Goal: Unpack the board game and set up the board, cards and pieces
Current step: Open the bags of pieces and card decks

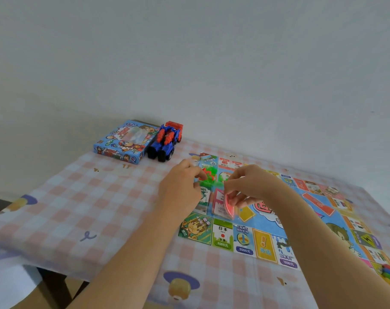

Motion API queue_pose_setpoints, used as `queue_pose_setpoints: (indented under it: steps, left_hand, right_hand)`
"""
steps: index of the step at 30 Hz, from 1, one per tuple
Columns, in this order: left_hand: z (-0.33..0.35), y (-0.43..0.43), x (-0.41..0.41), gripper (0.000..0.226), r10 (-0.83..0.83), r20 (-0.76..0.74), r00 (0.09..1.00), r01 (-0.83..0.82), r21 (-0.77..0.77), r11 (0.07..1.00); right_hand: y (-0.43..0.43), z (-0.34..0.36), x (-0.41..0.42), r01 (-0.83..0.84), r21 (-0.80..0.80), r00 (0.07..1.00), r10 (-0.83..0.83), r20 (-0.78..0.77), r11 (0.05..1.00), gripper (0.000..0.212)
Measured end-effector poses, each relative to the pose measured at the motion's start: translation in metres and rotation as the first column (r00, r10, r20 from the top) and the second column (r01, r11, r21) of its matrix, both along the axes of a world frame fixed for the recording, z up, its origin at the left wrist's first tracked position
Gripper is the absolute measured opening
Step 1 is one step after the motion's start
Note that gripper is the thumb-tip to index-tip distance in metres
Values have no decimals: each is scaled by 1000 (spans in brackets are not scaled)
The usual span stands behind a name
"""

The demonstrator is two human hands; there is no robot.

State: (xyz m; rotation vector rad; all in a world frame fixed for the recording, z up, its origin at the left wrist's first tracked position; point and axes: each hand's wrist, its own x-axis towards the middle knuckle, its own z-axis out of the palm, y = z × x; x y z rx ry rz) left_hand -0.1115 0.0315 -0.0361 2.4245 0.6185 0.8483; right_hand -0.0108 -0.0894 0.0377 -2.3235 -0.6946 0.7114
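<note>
The colourful game board (301, 221) lies unfolded on the right half of the table. Above its left part both hands hold a clear plastic bag (214, 186) with red and green pieces at the top and pink and red cards (221, 204) lower down. My left hand (180, 190) pinches the bag's left upper edge. My right hand (249, 186) pinches its right side, fingers curled by the red cards. The blue game box (120, 142) lies closed at the table's far left corner.
A red and blue toy truck (166, 141) stands right beside the box. The pink checked tablecloth (78, 208) covers the table, whose left edge drops off near a dark chair frame (53, 284). A plain wall rises behind the table.
</note>
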Motion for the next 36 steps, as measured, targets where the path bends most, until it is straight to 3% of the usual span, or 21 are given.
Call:
queue_pose_setpoints:
  steps: [28, 36]
  left_hand:
    - [0, 1, -1, 22, -11, 4, 1000, 11, -28, 1000]
    - [-1, 1, -2, 22, -8, 7, 1000, 9, -31, 999]
  right_hand:
    - [-9, -8, 6, 55, 130, 988, -36, -147, 990, 12]
    - [-4, -13, 0, -32, 157, 999, 34, -11, 987, 26]
